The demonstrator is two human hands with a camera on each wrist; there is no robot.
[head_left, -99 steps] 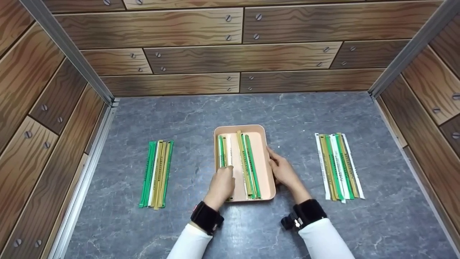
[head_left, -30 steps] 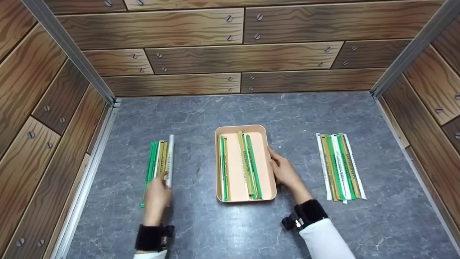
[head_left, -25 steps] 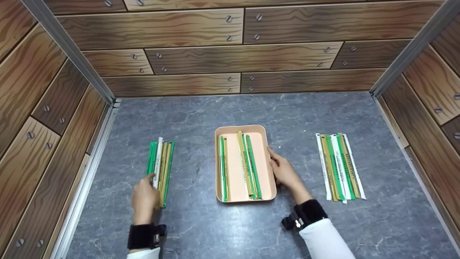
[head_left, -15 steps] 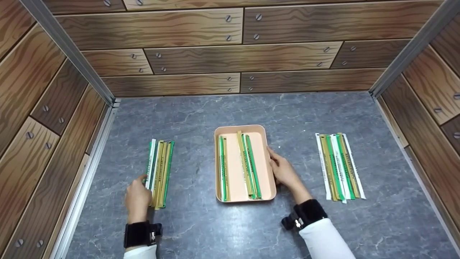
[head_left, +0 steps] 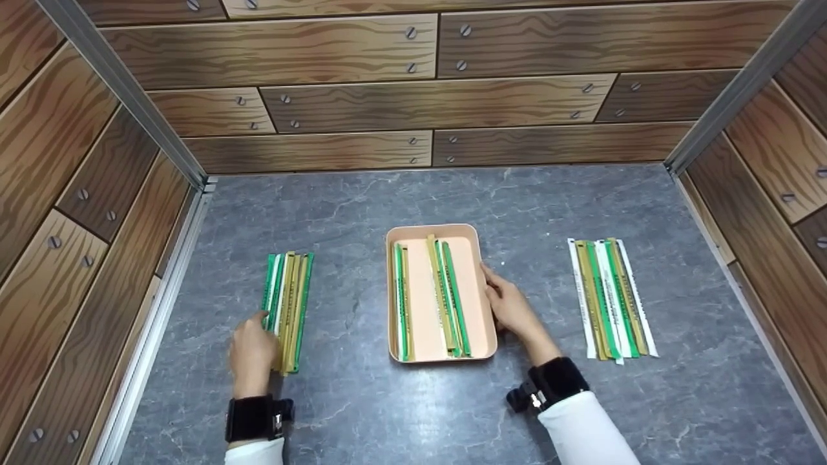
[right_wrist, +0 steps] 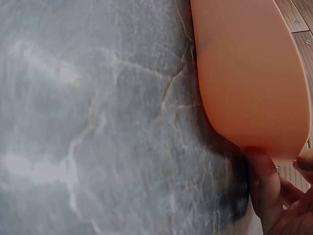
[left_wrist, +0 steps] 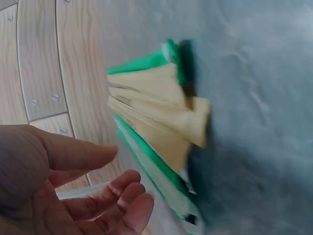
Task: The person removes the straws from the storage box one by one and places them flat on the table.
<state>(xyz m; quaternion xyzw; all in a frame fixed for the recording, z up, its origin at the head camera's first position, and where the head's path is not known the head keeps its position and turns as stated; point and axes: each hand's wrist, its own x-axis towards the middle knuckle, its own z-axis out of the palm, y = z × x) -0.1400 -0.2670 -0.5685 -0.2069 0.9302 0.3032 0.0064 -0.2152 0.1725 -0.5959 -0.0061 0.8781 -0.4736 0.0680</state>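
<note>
A person's left hand (head_left: 252, 349) rests at the near end of the left bundle of sticks (head_left: 287, 310) on the grey marble-patterned tabletop (head_left: 362, 200), its fingers (left_wrist: 122, 196) loosely spread and relaxed beside the stack and gripping nothing, as the left wrist view shows. That bundle, a mix of green, tan and white wrapped sticks, lies lengthwise on the left side of the tabletop, near the metal rail at the foot of the wood-patterned wall (head_left: 84, 194).

At centre stands a peach-coloured tray (head_left: 478, 239) holding two small groups of sticks: a green and tan pair (head_left: 400, 300) along its left wall and a group of tan and green sticks (head_left: 446, 297) towards its middle. The right hand (head_left: 510, 307) lies against the tray's right wall, fingers (right_wrist: 261, 186) bent gently along the rim and touching it; from these views it cannot be told whether they actually grip the rim or only press against it.

A right bundle of sticks (head_left: 610, 297), white, tan and green, lies well apart on the right side of the tabletop. Both wrists carry black bands, with white sleeves below.
</note>
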